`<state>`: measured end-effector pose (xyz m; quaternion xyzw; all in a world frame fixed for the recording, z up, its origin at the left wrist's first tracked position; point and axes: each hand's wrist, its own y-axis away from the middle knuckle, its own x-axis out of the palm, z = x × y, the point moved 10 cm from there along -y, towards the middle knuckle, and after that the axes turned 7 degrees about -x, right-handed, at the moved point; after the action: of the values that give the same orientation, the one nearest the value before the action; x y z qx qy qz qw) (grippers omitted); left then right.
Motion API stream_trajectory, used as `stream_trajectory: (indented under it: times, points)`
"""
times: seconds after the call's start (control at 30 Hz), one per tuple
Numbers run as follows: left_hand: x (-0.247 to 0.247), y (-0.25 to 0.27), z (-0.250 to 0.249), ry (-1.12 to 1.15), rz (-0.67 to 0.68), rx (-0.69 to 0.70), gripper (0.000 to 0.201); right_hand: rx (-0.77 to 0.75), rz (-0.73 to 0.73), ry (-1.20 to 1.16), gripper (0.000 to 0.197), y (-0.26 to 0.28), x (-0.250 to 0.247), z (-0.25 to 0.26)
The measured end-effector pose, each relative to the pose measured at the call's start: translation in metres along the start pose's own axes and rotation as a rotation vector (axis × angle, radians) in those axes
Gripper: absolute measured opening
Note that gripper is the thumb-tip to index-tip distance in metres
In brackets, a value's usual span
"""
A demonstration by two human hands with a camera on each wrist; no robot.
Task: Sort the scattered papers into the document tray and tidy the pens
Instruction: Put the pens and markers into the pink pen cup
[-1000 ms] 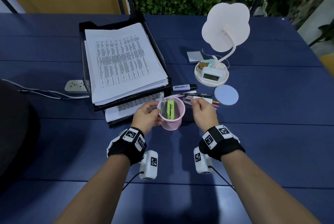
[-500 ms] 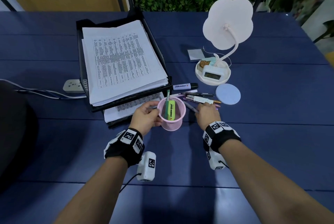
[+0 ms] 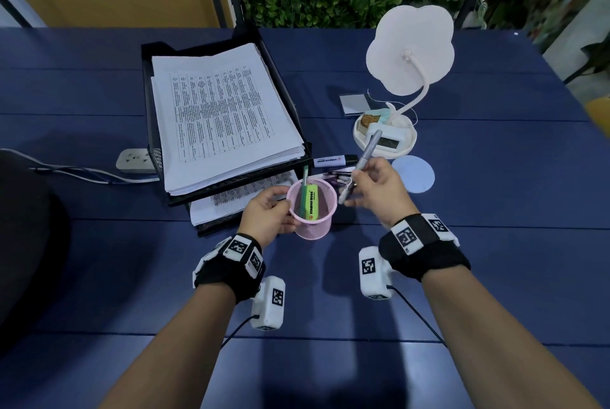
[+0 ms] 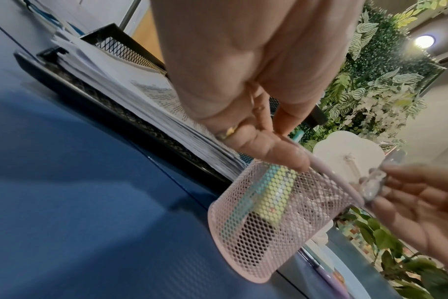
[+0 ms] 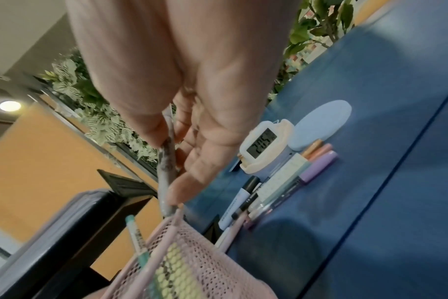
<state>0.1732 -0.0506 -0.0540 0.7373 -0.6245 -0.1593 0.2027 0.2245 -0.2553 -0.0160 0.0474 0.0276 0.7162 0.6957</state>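
Left hand [image 3: 269, 212] grips pink mesh pen cup [image 3: 313, 210]; right hand [image 3: 376, 192] pinches grey pen [image 3: 361, 164] beside its rim.

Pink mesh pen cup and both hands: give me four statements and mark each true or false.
1. The left hand holds the pink mesh cup by its side. True.
2. The cup is empty. False: a yellow-green highlighter and a green pen stand in it.
3. The right hand grips a grey pen beside the cup's rim. True.
4. Every pen is off the table. False: a loose pile of pens lies behind the cup.
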Motion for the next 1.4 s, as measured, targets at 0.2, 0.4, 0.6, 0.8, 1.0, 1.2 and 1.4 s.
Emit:
stream_trajectory:
  times: [0.2, 0.4, 0.6, 0.8, 1.0, 1.2, 1.4]
  points:
    - [0.007, 0.002, -0.001, 0.007, 0.011, -0.004, 0.02, -0.099, 0.021, 0.329, 0.013, -0.003, 0.001, 0.007]
    - [0.01, 0.003, -0.001, 0.005, 0.021, 0.001, 0.018, -0.103, 0.105, 0.534, 0.019, 0.003, 0.016, -0.004]
    - [0.01, -0.001, -0.001, -0.001, 0.024, 0.002, 0.019, 0.0, 0.02, 0.47, 0.015, -0.001, -0.006, -0.025]
    - [0.009, -0.002, -0.001, -0.005, 0.025, 0.006, 0.021, -0.01, -0.072, 0.982, 0.03, -0.027, -0.047, -0.042]
    - [0.01, -0.003, -0.002, -0.02, 0.03, 0.006, 0.024, 0.011, 0.139, 1.275, 0.048, -0.047, -0.043, -0.066]
    - [0.009, -0.004, -0.002, -0.043, 0.029, 0.011, 0.025, -0.042, 0.165, 1.419, 0.058, -0.048, -0.036, -0.064]
    - [0.009, -0.004, -0.002, -0.053, 0.03, 0.011, 0.021, 0.038, 0.341, 1.406, 0.05, -0.059, -0.022, -0.07]
